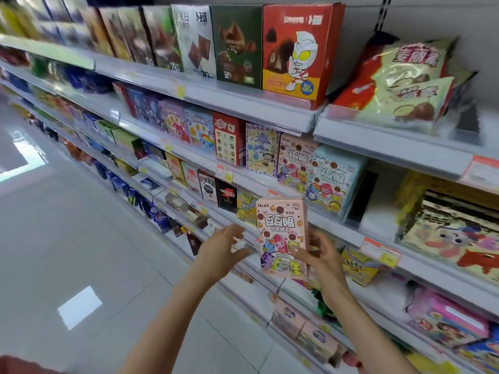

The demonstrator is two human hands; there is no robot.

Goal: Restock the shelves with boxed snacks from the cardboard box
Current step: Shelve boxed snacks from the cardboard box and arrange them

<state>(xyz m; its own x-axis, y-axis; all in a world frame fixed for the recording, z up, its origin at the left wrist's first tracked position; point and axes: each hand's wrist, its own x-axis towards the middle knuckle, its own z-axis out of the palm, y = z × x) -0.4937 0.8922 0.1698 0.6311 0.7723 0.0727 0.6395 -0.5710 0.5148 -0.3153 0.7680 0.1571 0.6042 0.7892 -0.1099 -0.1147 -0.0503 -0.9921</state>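
Your right hand (322, 256) grips the pink box (282, 237), left hand (225, 248) spread empty; next, shelve it at 1 o'clock beside matching boxes (297, 163).

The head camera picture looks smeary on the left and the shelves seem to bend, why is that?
Head view: the far-left shelves are blurred, while the pink snack box in the right hand stays fairly sharp; the wide-angle lens makes shelf edges curve and slant; ceiling lights glare as bright patches on the glossy floor.

Shop: stocked shelves (243, 103), price tags (380, 251).
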